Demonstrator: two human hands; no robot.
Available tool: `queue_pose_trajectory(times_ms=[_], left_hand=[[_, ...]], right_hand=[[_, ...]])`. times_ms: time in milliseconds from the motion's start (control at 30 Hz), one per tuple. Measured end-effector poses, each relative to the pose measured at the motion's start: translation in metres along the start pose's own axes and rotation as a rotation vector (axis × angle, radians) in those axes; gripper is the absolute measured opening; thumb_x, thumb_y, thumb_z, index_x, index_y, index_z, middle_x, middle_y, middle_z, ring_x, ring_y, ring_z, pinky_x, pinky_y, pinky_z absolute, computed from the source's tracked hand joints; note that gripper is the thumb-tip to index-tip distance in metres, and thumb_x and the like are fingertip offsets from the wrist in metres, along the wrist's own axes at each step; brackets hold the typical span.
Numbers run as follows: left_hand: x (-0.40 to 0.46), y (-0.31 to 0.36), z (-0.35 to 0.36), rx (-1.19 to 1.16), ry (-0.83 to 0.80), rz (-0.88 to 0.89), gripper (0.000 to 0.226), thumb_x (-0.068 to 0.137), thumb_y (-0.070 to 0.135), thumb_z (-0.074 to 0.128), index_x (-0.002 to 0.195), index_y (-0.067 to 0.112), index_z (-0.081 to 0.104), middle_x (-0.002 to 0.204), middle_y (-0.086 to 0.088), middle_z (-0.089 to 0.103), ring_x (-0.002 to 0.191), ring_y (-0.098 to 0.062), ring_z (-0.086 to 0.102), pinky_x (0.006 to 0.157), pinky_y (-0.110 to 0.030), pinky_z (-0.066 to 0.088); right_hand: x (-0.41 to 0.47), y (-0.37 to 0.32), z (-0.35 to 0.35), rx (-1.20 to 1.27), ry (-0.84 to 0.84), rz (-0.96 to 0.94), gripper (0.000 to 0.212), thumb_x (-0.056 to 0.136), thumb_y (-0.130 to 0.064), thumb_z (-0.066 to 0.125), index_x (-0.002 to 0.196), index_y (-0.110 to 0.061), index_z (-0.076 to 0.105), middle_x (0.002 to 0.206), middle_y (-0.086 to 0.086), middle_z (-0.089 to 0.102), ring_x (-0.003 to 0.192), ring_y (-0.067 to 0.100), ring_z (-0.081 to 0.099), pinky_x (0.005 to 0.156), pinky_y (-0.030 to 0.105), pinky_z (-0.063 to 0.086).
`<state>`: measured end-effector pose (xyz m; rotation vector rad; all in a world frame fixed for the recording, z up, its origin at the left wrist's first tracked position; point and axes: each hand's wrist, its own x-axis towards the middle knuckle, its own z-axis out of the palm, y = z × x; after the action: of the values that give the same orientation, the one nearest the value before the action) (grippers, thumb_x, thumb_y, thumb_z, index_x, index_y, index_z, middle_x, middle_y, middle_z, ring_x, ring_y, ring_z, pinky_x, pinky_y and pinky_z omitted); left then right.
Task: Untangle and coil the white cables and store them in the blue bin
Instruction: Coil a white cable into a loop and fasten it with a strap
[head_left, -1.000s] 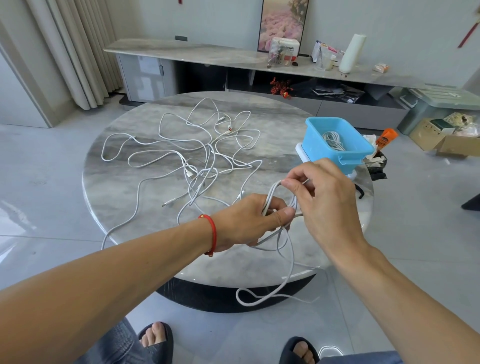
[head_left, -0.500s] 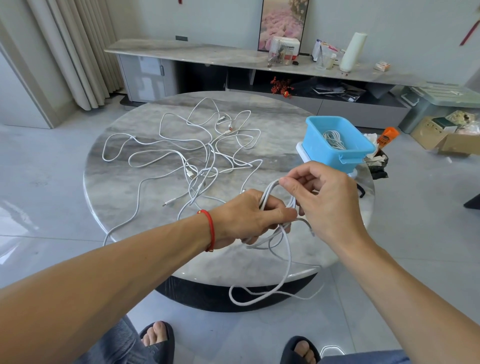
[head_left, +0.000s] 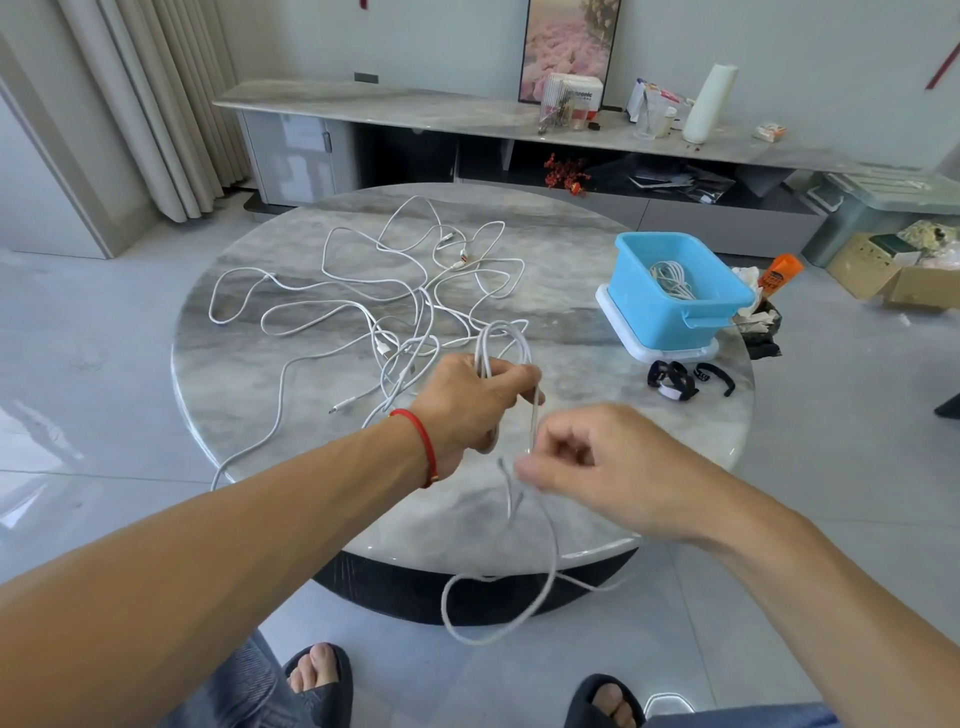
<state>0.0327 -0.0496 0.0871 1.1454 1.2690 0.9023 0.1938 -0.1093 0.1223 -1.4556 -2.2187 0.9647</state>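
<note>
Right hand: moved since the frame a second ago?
Yes. The right hand dropped down and toward the person, away from the blue bin, drawing cable off the coil held in the left hand.

A round marble table (head_left: 519, 530) stands in the middle. Behind it a long low console (head_left: 415, 111) carries a white roll (head_left: 709, 104) and a framed flower picture (head_left: 570, 47). Left of the table hang beige curtains (head_left: 156, 104); right of it, cardboard boxes (head_left: 893, 270).

Round marble table (head_left: 561, 291) bears tangled white cables (head_left: 395, 312), blue bin (head_left: 644, 306), black straps (head_left: 675, 382).
</note>
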Motion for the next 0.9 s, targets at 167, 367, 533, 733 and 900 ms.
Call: queue_pose_trajectory(times_ms=[167,367,533,733,900], left_hand=[[0.009,0.006,-0.012,-0.094,0.063,-0.009,0.032,0.096,0.022,0.063,0.066,0.009,0.065,0.065,-0.005,0.040,0.047,-0.017,0.021,0.042,-0.018,0.017],[0.005,0.011,-0.016,0.001,-0.004,0.103,0.039,0.100,0.032,0.058,0.065,0.015,0.059,0.063,-0.001,0.049,0.053,-0.019,0.034,0.044,-0.020,0.029],[-0.007,0.012,-0.012,0.134,-0.117,0.260,0.041,0.106,0.029,0.048,0.070,0.010,0.057,0.048,0.008,0.050,0.044,-0.019,0.035,0.046,-0.026,0.031],[-0.020,0.006,-0.004,0.365,-0.363,0.347,0.036,0.106,0.031,0.046,0.074,0.014,0.047,0.058,0.004,0.052,0.052,-0.021,0.039,0.050,-0.039,0.037],[-0.026,0.007,0.001,0.371,-0.483,0.328,0.036,0.107,0.029,0.046,0.076,0.010,0.042,0.062,-0.007,0.037,0.056,-0.021,0.032,0.054,-0.042,0.036]], right_hand=[[-0.020,-0.010,0.022,-0.329,-0.689,0.098,0.027,0.088,-0.044,0.073,0.087,-0.017,0.072,0.068,-0.009,0.063,0.061,0.006,0.055,0.061,0.028,0.049],[-0.026,-0.018,0.039,-0.530,-0.736,0.152,0.029,0.091,-0.038,0.059,0.083,-0.011,0.067,0.066,-0.002,0.064,0.064,0.020,0.064,0.072,0.036,0.060],[-0.006,-0.003,0.001,0.069,0.240,0.145,0.027,0.098,-0.040,0.062,0.079,-0.020,0.066,0.071,0.000,0.071,0.055,0.018,0.070,0.061,0.044,0.060],[0.015,0.006,-0.006,0.173,0.634,0.023,0.022,0.098,-0.039,0.067,0.119,-0.034,0.068,0.097,-0.014,0.070,0.063,0.014,0.066,0.064,0.031,0.053],[0.014,0.010,-0.014,0.012,0.612,-0.097,0.028,0.096,-0.021,0.072,0.121,-0.032,0.074,0.091,-0.021,0.071,0.066,0.005,0.065,0.068,0.010,0.046]])
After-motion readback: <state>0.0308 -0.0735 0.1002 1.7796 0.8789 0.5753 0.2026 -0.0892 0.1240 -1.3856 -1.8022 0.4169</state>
